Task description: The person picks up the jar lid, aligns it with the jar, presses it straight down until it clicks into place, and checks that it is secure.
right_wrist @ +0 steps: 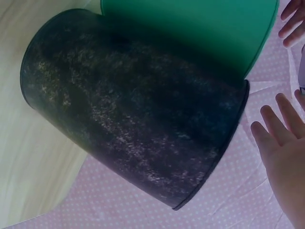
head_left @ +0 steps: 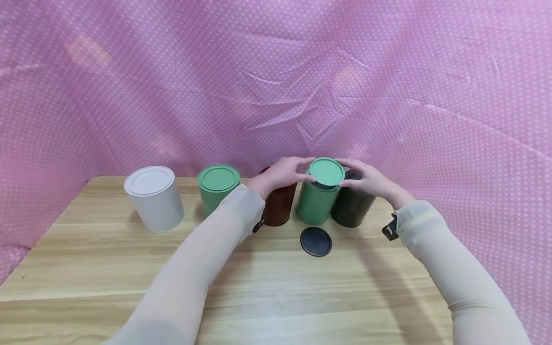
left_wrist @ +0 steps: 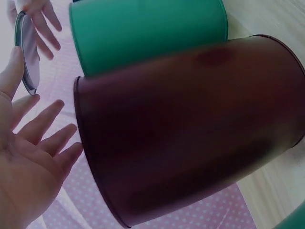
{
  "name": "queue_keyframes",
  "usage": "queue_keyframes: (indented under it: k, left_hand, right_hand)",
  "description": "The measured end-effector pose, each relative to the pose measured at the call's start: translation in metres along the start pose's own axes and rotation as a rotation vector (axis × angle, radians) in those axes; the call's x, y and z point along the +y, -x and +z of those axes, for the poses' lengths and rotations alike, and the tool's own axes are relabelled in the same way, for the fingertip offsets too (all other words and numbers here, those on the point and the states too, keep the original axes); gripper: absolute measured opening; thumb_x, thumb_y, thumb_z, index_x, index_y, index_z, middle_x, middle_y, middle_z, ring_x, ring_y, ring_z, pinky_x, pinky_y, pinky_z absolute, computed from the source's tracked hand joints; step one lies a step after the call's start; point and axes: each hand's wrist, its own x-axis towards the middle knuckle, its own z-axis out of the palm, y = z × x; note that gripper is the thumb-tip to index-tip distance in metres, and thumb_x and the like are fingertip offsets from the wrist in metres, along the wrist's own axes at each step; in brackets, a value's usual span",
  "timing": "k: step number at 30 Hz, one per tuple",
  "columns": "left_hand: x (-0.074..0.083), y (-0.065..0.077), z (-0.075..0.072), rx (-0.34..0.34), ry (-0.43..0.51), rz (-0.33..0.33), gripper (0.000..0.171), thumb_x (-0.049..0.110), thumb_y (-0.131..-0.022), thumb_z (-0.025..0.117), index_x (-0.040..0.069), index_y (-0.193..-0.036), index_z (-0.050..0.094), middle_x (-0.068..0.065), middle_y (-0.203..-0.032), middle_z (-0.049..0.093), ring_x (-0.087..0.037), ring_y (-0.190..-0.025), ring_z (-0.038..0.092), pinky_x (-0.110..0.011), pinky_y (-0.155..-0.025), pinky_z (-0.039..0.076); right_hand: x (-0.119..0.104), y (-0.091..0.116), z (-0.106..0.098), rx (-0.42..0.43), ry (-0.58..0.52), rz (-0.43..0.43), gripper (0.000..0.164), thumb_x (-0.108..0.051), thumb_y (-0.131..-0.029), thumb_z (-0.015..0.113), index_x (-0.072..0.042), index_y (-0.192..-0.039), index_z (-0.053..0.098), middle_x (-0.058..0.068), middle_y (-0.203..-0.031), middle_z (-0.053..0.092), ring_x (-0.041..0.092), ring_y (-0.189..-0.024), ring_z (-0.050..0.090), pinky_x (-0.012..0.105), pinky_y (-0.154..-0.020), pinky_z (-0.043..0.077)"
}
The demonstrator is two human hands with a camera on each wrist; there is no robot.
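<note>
A round green lid is held over a green can, with a dark gap showing below its near edge. My left hand pinches the lid's left edge between thumb and fingers. From the opposite side, my right hand grips the right edge. In the left wrist view the lid appears nearly edge-on beside the left thumb. A dark red can stands below the left hand, partly covered by it. Under the right hand is a mottled black can, close against the green can.
A black lid lies flat on the wooden table in front of the green can. Farther left stand a lidded white can and another lidded green can. Pink dotted cloth hangs behind the table.
</note>
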Motion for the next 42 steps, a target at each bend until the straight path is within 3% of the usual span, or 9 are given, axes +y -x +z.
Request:
queue_keyframes:
  k: [8, 19, 26, 34, 42]
  left_hand:
    - [-0.002, -0.008, 0.007, -0.043, -0.046, -0.026, 0.069, 0.042, -0.093, 0.062, 0.02, -0.151, 0.034, -0.002, -0.152, 0.042, -0.019, -0.139, 0.041, -0.037, -0.115, 0.035]
    - [-0.004, -0.019, 0.014, -0.043, -0.151, -0.054, 0.069, 0.044, -0.093, 0.061, 0.017, -0.151, 0.035, -0.004, -0.148, 0.048, -0.019, -0.134, 0.047, -0.036, -0.112, 0.038]
    - [-0.006, -0.02, 0.017, -0.038, -0.265, -0.027, 0.066, 0.043, -0.092, 0.062, 0.015, -0.148, 0.041, -0.003, -0.138, 0.058, -0.019, -0.134, 0.048, -0.052, -0.121, 0.016]
    - [-0.006, -0.023, 0.017, -0.046, -0.271, -0.029, 0.066, 0.044, -0.092, 0.063, 0.015, -0.147, 0.042, -0.002, -0.135, 0.06, -0.018, -0.133, 0.048, -0.053, -0.121, 0.012]
    - [-0.007, -0.024, 0.015, -0.076, -0.275, -0.047, 0.065, 0.044, -0.092, 0.062, 0.016, -0.148, 0.042, -0.001, -0.142, 0.054, -0.019, -0.138, 0.042, -0.053, -0.122, 0.008]
  right_hand:
    - [0.011, -0.006, -0.001, -0.06, -0.006, 0.081, 0.066, -0.022, -0.092, 0.067, -0.011, -0.15, 0.036, 0.017, -0.15, 0.042, 0.04, -0.137, 0.038, 0.06, -0.112, 0.029]
    - [0.024, -0.014, 0.004, -0.054, 0.04, 0.057, 0.064, -0.023, -0.091, 0.069, -0.007, -0.147, 0.041, 0.02, -0.148, 0.044, 0.04, -0.139, 0.036, 0.058, -0.113, 0.028]
    - [0.024, -0.014, 0.009, -0.069, 0.063, 0.078, 0.064, -0.023, -0.09, 0.069, -0.007, -0.146, 0.042, 0.02, -0.147, 0.045, 0.038, -0.137, 0.038, 0.055, -0.114, 0.029]
    - [0.022, -0.014, 0.008, -0.076, 0.07, 0.101, 0.065, -0.023, -0.09, 0.07, -0.007, -0.146, 0.042, 0.021, -0.146, 0.045, 0.04, -0.136, 0.04, 0.056, -0.113, 0.03]
    - [0.023, -0.016, 0.009, -0.119, 0.069, 0.156, 0.067, -0.03, -0.09, 0.068, -0.013, -0.148, 0.04, 0.02, -0.148, 0.043, 0.042, -0.137, 0.037, 0.059, -0.112, 0.03]
